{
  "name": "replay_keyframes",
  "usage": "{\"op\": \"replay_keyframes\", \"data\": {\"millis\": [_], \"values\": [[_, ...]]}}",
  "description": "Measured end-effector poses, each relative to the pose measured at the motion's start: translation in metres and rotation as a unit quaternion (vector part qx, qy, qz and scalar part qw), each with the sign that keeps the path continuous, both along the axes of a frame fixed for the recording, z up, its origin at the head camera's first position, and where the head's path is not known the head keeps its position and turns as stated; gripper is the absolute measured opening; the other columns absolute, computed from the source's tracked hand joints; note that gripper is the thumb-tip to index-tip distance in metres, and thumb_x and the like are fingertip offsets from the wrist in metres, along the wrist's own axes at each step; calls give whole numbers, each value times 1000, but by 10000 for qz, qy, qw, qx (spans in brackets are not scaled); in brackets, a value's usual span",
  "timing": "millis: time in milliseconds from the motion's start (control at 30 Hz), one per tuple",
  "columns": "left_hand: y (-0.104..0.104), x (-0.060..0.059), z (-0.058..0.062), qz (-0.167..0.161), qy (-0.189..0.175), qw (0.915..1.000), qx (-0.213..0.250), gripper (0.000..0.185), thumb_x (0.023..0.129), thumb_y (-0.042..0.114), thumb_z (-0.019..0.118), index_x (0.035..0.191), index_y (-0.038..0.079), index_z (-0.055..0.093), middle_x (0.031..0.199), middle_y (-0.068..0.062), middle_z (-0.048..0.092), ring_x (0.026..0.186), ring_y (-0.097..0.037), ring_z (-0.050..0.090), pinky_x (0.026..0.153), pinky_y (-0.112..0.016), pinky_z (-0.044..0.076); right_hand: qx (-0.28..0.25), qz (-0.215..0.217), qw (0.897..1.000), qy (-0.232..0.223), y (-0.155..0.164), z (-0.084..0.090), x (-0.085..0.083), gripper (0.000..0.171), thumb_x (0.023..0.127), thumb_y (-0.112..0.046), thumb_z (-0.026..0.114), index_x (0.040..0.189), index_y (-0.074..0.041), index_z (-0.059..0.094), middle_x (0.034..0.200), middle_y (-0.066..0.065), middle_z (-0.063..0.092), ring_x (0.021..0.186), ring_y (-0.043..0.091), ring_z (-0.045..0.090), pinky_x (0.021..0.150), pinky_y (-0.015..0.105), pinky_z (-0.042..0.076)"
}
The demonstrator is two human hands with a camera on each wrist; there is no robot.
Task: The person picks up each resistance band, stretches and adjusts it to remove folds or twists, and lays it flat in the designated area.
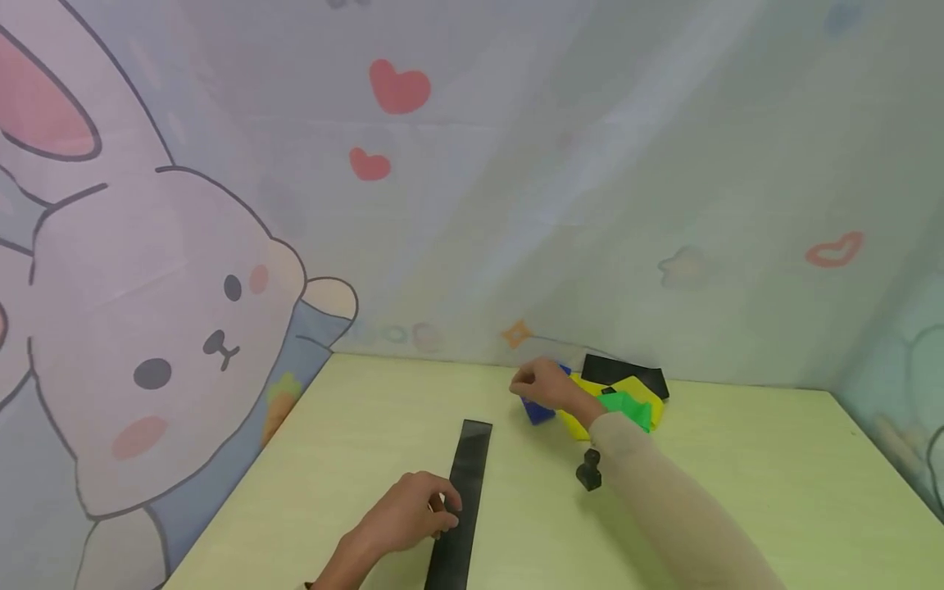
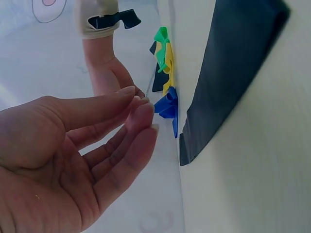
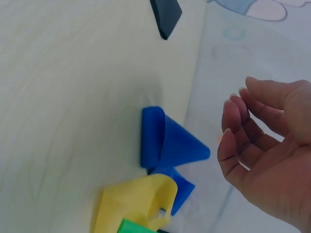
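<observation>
A long black strip (image 1: 466,500) lies flat on the pale yellow-green table (image 1: 737,459). My left hand (image 1: 442,508) hovers at its left edge with relaxed fingers (image 2: 136,121) and holds nothing. My right hand (image 1: 527,381) reaches to the table's far edge, just above a folded blue band (image 1: 537,410). In the right wrist view that hand (image 3: 238,116) is loosely curled and empty, a little apart from the blue band (image 3: 165,141). Beside the blue band lie a yellow band (image 1: 642,389), a green band (image 1: 630,407) and a black piece (image 1: 623,373).
A cloth backdrop with a rabbit and hearts (image 1: 184,311) rises directly behind the table and along its left side. A small black wrist-camera mount (image 1: 588,471) hangs under my right sleeve. The pile sits against the back edge.
</observation>
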State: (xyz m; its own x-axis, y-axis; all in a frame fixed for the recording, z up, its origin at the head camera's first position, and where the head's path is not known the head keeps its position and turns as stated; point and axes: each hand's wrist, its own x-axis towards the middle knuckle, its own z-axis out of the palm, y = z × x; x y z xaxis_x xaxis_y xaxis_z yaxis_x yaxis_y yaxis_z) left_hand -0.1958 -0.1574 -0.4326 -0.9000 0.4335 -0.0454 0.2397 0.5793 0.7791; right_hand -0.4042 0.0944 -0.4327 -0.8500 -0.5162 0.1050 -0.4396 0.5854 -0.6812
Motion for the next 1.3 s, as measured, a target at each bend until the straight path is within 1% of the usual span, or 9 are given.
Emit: {"op": "replay_keyframes", "data": {"millis": [100,167,433,600,700,833,933,1133,1300], "values": [[5,-8,1,53,41,9999,117,11,89,1,72,100,0,71,75,-5,66,65,-30,67,56,-31,49,-13,-92,9999,-50,8,2,-1,19,98,-15,64,104,0,75,96,16,71,76,18,64,71,34,55],[8,-14,2,89,140,9998,149,12,89,1,72,101,-1,71,76,-6,66,65,-31,67,56,-32,49,27,-156,9998,-73,13,2,-1,18,98,-15,64,103,-1,74,96,15,70,76,18,64,70,33,55],[24,-39,10,169,454,9988,72,15,91,1,69,105,-3,70,77,-7,65,71,-33,69,59,-31,52,86,-344,9993,-128,33,7,1,19,98,-16,64,105,-1,74,96,7,69,82,21,66,75,35,56],[26,-54,14,265,716,9971,-21,16,93,3,68,107,-4,70,79,-6,64,73,-33,69,61,-31,52,-48,-370,9992,-130,42,8,-2,21,99,-16,63,106,1,74,101,14,71,87,30,68,77,37,56],[29,-63,15,371,805,9961,-20,17,95,6,67,110,-3,70,81,-7,66,74,-31,68,61,-31,52,-59,-465,9987,-184,47,6,-4,22,99,-17,62,108,0,73,103,14,71,91,33,69,80,39,56],[36,-78,17,519,754,9957,135,21,97,11,65,114,-1,69,86,-13,70,76,-31,69,60,-31,52,-27,-697,9974,-198,55,4,-6,23,100,-18,63,110,-1,73,102,10,71,91,30,69,82,40,56],[43,-90,17,616,799,9946,254,23,97,11,65,117,0,68,89,-16,71,77,-32,70,60,-32,52,-114,-795,9964,-256,59,3,-6,23,100,-17,63,110,1,72,101,10,71,92,32,69,81,40,56],[52,-110,19,888,1123,9885,491,21,94,5,68,114,1,70,90,-12,72,75,-24,71,64,-34,56,-281,-839,9955,-350,58,3,-6,25,100,-15,61,115,3,69,105,13,69,95,34,70,83,39,57],[61,-128,19,1116,1189,9842,697,18,92,2,68,110,2,71,93,-13,72,78,-24,71,69,-36,58,-494,-956,9935,-367,58,5,-4,28,100,-11,61,121,6,66,108,14,68,95,35,70,84,40,56]]}}
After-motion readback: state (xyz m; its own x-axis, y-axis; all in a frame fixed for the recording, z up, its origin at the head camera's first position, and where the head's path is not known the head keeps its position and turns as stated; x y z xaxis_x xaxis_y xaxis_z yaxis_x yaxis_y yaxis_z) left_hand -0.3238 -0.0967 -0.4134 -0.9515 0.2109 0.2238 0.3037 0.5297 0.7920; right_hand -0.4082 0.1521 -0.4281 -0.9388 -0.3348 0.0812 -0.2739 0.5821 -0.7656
